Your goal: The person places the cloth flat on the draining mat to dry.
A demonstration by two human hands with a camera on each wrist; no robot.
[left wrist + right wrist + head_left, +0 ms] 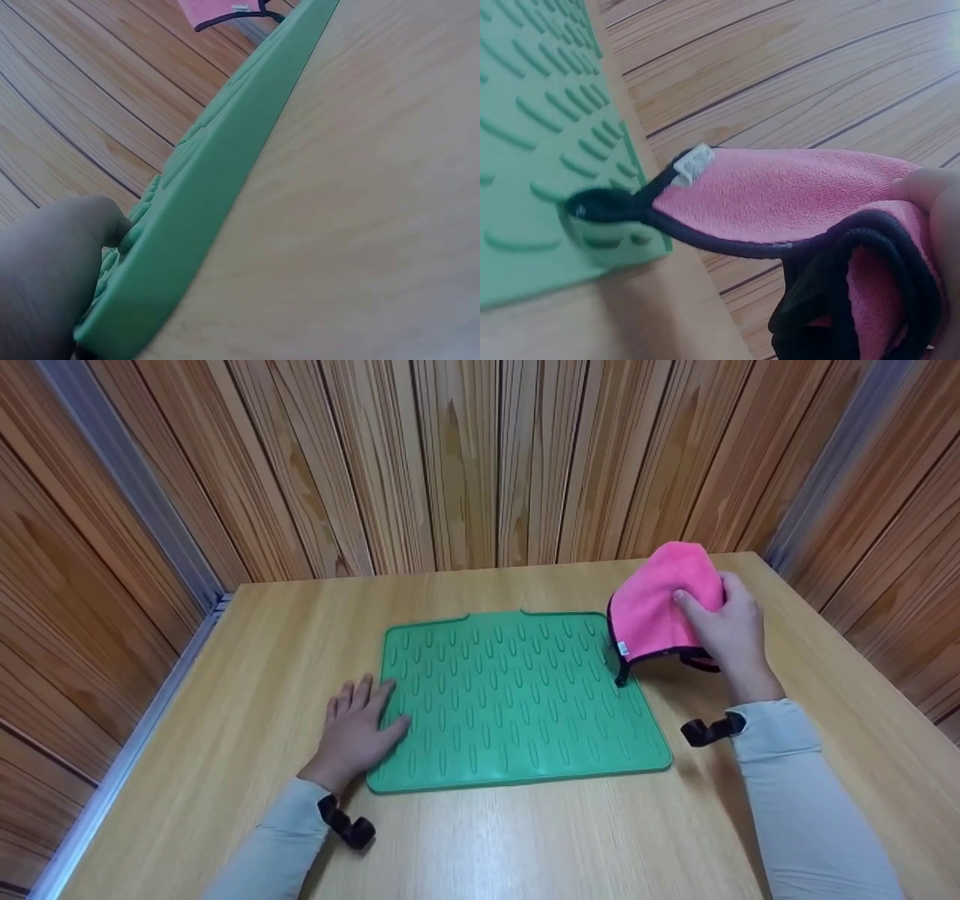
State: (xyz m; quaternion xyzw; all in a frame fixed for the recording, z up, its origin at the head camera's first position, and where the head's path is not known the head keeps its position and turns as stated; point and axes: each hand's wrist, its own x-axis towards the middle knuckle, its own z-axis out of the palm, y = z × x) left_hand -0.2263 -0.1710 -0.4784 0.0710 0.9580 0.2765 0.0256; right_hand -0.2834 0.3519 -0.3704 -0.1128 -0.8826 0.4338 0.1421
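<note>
The left hand [355, 735] lies spread, gripping nothing, its thumb on the left edge of the green mat [510, 701]. The ribbed mat rests flat on the table [285, 660]. The black-edged pink cloth [656, 604], its loop above the mat's right side, is pinched, raised, by the right hand [733, 628].

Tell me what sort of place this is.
Probably a small booth or workstation: brown wood-grained plank walls stand on three sides of a flat, pale wooden tabletop, with grey metal-looking strips in the corners.
</note>
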